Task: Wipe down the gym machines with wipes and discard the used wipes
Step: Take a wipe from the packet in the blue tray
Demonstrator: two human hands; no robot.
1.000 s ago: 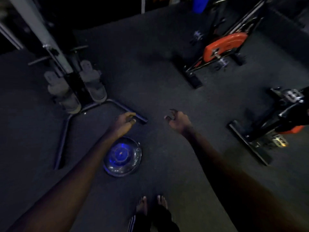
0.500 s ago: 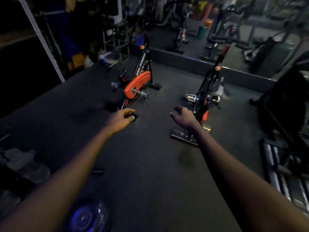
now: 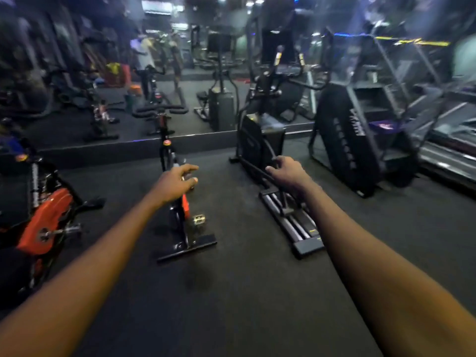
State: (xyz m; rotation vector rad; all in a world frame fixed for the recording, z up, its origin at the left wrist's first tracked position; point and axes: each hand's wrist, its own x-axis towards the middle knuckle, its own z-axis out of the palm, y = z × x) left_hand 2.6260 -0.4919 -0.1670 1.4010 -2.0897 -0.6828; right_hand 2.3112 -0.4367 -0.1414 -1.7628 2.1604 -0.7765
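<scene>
1. A red bike [image 3: 49, 217] stands on the floor at the far left, partly cut off by the edge of the view, with its orange-red wheel cover facing the camera.
2. A small green bin [image 3: 130, 101] shows in the mirror behind it, with something orange just above. It is too blurred to tell what the bin holds.
3. The left hand [image 3: 175, 182] is stretched out at arm's length, fingers loose and slightly spread, with nothing in it. It is seen in front of the black bike's frame; whether it touches the bike cannot be told.
4. The black bike [image 3: 180, 220], with a red patch low on its frame, stands near the middle, its rear foot bar towards the camera.
5. An elliptical [image 3: 260, 145] stands just right of the black bike, its long rails running back towards the camera.
6. The right hand [image 3: 289, 172] is also held out, fingers loosely curled and holding nothing, seen over the elliptical's rails.
7. A stepper [image 3: 345, 140] stands right of the elliptical, well apart from both hands.
8. A treadmill [image 3: 443, 150] lies at the far right, blurred.
9. The floor [image 3: 231, 292] is dark rubber matting.
10. A mirror [image 3: 77, 99] runs along the back wall above a low ledge and reflects the machines in a dim room.
</scene>
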